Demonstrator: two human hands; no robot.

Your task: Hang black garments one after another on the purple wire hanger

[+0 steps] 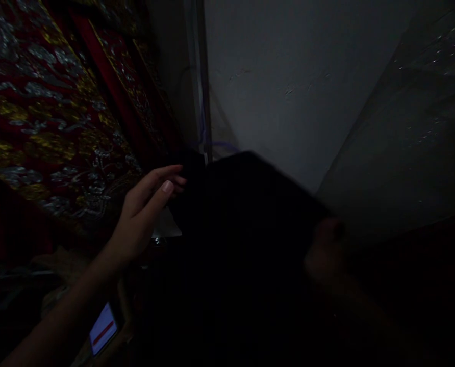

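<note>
Black material (246, 219) spreads near us, our left hand (140, 216) at its left, fingers loosely open. Our right hand (324, 252) blurs rightward (we cannot tell its grip).

Darkness hides whatever supports the lit phone (103, 324) at lower left.

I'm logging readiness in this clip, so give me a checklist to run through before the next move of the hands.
1. Light on the black item: not ok; its surface detail and lower edge are lost in darkness.
2. Left hand grip: cannot tell; the fingertips are at the item's left edge, thumb visible.
3. Right hand grip: cannot tell; it is dim and blurred at the item's right edge.
4. Phone clear of both hands: ok; its lit screen shows at lower left.
5. Left hand clear of the embroidered red cloth: cannot tell; depth is unclear.
</note>
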